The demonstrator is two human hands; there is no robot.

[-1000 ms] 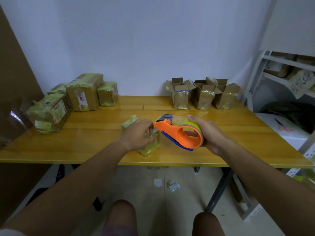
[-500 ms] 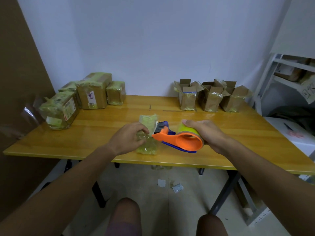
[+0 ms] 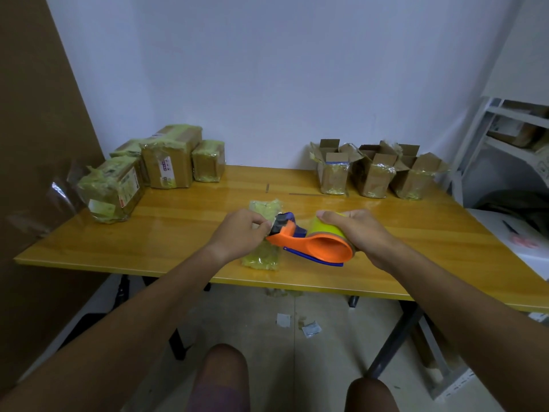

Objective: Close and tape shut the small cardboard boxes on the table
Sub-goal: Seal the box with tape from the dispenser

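Both hands (image 3: 237, 233) seemingly curled, gripping.

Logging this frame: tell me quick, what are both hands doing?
Left hand: grips the taped box.
Right hand: grips the tape dispenser.

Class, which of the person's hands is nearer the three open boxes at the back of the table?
Right. The right hand, holding the tape dispenser, sits nearly below the open boxes; the left hand lies further left.
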